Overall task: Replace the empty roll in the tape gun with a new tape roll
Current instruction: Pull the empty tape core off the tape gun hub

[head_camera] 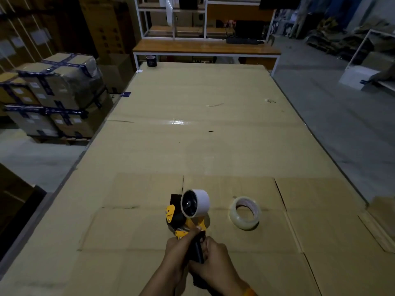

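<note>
Tape gun (188,218): we see a yellow and black tape gun held up over the cardboard-covered table (192,135), just ahead of both hands, its black handle pointing back toward us.
Empty roll (197,202): a bare white core sits on the gun's black wheel, at the far end of the gun from the hands.
New tape roll (245,212): a clear roll lies flat on the cardboard, ahead and to the right of the right hand, apart from the gun. We see reddish marks printed inside its core, too small to read.
Left hand (181,246): closed round the left side of the handle, with the thumb stretched forward onto the yellow body.
Right hand (213,261): wrapped round the handle from the right, fingers curled shut on it, touching the left hand.
Writing on the gun: a small dark mark shows on the yellow side plate; we cannot read it.
Dark tape roll (151,60): stands at the table's far left corner, well ahead of the hands; any print on it is blurred.
Taped boxes (53,92): stacked far to the left of the left hand, bound with dark blue printed tape and bearing white labels; we cannot read the text.
</note>
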`<state>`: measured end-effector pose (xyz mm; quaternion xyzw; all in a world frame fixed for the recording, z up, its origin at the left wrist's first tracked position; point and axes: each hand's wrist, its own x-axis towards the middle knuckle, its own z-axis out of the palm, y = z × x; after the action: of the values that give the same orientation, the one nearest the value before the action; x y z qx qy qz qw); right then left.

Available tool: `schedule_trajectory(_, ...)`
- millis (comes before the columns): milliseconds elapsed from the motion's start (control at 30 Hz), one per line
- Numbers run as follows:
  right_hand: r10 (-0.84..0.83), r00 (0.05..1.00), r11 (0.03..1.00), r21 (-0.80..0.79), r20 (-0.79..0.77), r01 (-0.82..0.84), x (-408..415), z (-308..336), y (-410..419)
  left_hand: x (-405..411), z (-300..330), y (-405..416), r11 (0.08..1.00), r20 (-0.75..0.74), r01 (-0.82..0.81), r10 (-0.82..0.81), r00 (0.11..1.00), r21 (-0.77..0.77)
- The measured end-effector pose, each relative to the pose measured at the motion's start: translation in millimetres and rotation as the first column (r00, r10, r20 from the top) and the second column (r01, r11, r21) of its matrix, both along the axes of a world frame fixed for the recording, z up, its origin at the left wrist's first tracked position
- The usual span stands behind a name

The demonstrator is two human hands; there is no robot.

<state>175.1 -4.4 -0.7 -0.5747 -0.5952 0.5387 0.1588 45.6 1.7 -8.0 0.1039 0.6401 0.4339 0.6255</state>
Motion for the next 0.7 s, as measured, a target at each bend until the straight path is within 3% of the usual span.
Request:
schedule_trajectory(167, 0.235, 0.972, 0.97, -0.067, -0.013, -0.235, 20, 16, 16, -1, -8, -8, 1.0, -0.108, 0.021, -0.023, 0.994, -0.021)
schedule_trajectory(267, 0.12, 0.991, 0.992, 0.018, 0.067, -0.121, 32, 30, 40, 1, -10, -12, 0.995, -0.243, 0.094, -0.101, 0.965, -0.039)
schedule_trajectory(367, 0.116, 0.969, 0.983, 0.111, 0.218, -0.143, 45, 45, 72, 6, -7, -13, 0.989, -0.312, 0.147, -0.15, 0.938, -0.031)
schedule_trajectory(533, 0.066, 0.906, 0.992, 0.072, 0.417, -0.106, 49, 47, 114, 9, -5, -23, 0.99, -0.405, 0.14, -0.142, 0.903, -0.037)
schedule_trajectory(700, 0.171, 0.879, 0.985, -0.063, 0.445, -0.159, 37, 38, 133, 10, -1, -29, 0.989, -0.527, 0.144, -0.14, 0.838, -0.034)
